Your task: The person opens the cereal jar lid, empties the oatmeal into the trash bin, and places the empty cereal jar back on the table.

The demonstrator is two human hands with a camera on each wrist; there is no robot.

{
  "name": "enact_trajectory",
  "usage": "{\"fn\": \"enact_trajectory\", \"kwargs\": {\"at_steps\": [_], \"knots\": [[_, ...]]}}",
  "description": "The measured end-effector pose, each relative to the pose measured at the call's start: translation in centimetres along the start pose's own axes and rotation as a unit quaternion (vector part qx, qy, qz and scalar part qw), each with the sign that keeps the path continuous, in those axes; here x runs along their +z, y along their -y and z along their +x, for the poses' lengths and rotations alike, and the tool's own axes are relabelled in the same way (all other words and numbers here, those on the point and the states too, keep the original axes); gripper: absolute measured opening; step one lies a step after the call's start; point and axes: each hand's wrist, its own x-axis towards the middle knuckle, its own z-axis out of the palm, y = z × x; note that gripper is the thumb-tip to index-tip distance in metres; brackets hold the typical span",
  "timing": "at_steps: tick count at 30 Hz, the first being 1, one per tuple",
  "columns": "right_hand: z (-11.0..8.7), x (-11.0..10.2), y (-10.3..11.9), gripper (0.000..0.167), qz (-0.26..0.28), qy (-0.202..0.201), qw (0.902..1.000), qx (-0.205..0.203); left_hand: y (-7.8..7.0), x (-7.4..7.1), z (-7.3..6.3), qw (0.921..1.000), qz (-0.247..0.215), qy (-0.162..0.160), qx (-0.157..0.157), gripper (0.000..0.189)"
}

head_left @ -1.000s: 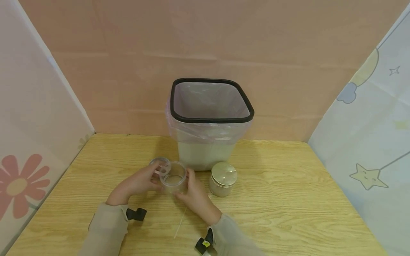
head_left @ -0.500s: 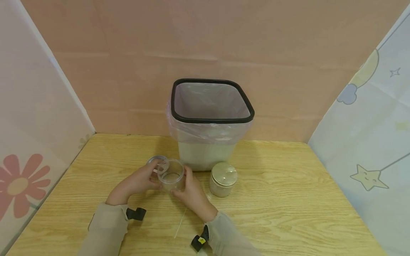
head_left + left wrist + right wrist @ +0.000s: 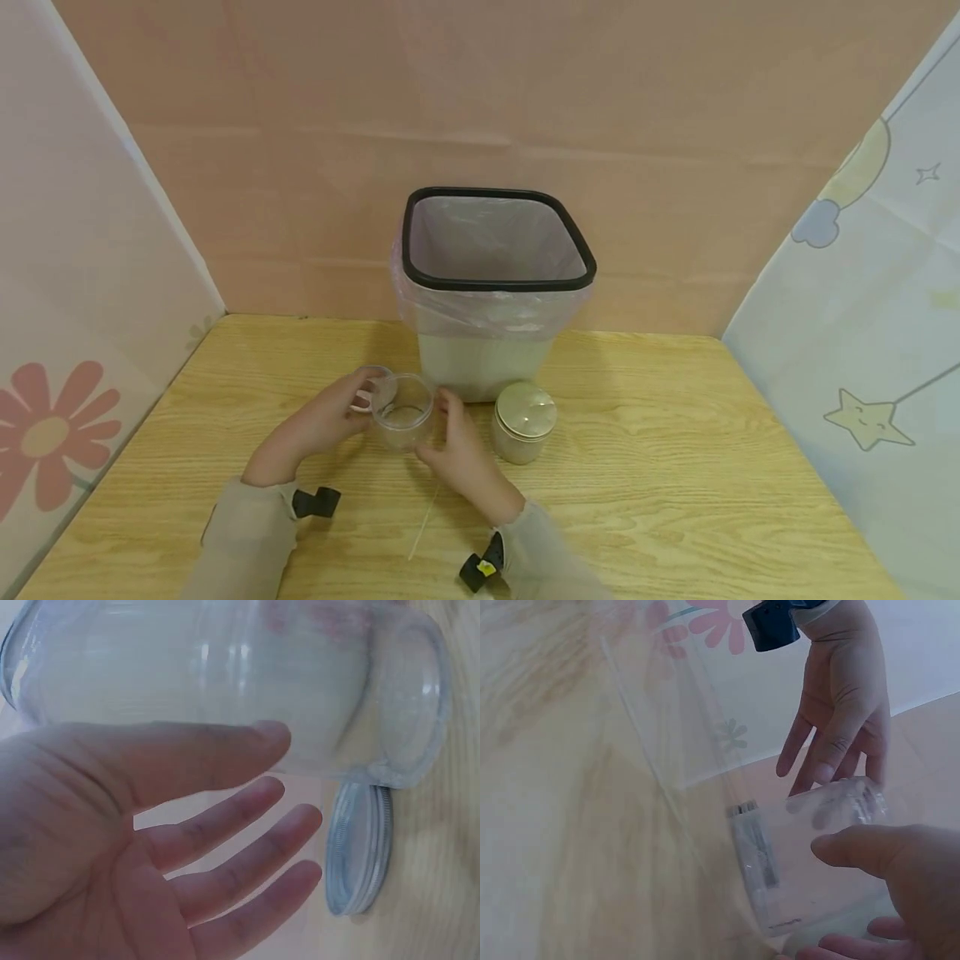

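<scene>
A clear round jar (image 3: 403,414) without a lid stands upright on the wooden table in front of the bin, between the two hands. The left hand (image 3: 330,417) is at its left; in the left wrist view its fingers (image 3: 247,855) are spread and loosely bent, holding nothing. Past those fingers, a silvery screw lid (image 3: 358,847) is on the table, partly covered by the hand in the head view. The right hand (image 3: 468,454) curves loosely at the jar's right side, its thumb (image 3: 855,851) nearly straight. Whether it touches the jar cannot be told.
A bin (image 3: 483,358) with a black rim and a pinkish liner stands at the back of the table. A second jar (image 3: 519,442) with a gold lid is at its front right. One thin pale strip (image 3: 423,521) lies nearer the front edge.
The right hand has drawn slightly right, its thumb moving off the jar's front to its edge. The left fingers have eased away leftward. The jar has shifted only a little.
</scene>
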Motion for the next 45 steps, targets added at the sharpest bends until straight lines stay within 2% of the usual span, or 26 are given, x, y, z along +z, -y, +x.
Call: {"fn": "enact_trajectory", "kwargs": {"at_steps": [9, 13, 16, 19, 25, 28, 31, 33, 36, 39, 45], "knots": [[-1.2, -3.0, 1.3, 0.072, -0.011, 0.007, 0.9998, -0.016, -2.0, -0.4, -0.3, 0.9961, 0.076, -0.045, 0.003, 0.043], [-1.7, -4.3, 2.0, 0.06, -0.01, 0.004, 0.9993, -0.037, -3.1, -0.2, -0.4, 0.992, 0.101, -0.074, 0.016, 0.038], [-2.0, -5.2, 2.3, 0.05, -0.021, -0.017, 0.9976, -0.064, -3.9, 0.2, -0.3, 0.9869, 0.12, -0.103, 0.031, 0.035], [-2.2, -6.2, 2.5, 0.047, -0.05, -0.045, 0.9937, -0.089, -4.7, 0.9, 0.0, 0.9811, 0.134, -0.128, 0.057, 0.031], [-2.6, -8.3, 2.8, 0.049, -0.108, -0.085, 0.9833, -0.12, -6.4, 2.8, 0.5, 0.973, 0.132, -0.152, 0.114, 0.029], [-2.7, -9.3, 2.7, 0.049, -0.128, -0.101, 0.9786, -0.126, -6.9, 3.9, 0.8, 0.9719, 0.113, -0.158, 0.134, 0.028], [-2.8, -10.1, 2.5, 0.05, -0.141, -0.115, 0.9755, -0.123, -7.4, 5.1, 1.1, 0.9729, 0.086, -0.162, 0.141, 0.03], [-2.9, -10.6, 2.4, 0.052, -0.147, -0.119, 0.9752, -0.116, -7.7, 5.8, 1.3, 0.9743, 0.073, -0.161, 0.139, 0.032], [-2.8, -11.2, 2.1, 0.055, -0.155, -0.122, 0.9754, -0.098, -8.2, 6.9, 1.5, 0.9791, 0.062, -0.154, 0.118, 0.038], [-2.8, -11.7, 1.9, 0.057, -0.162, -0.125, 0.9753, -0.084, -8.6, 7.8, 1.6, 0.9859, 0.041, -0.134, 0.092, 0.047], [-2.6, -12.3, 1.2, 0.052, -0.176, -0.12, 0.9749, -0.067, -8.7, 9.6, 2.1, 0.9928, -0.002, -0.102, 0.062, 0.059]]}}
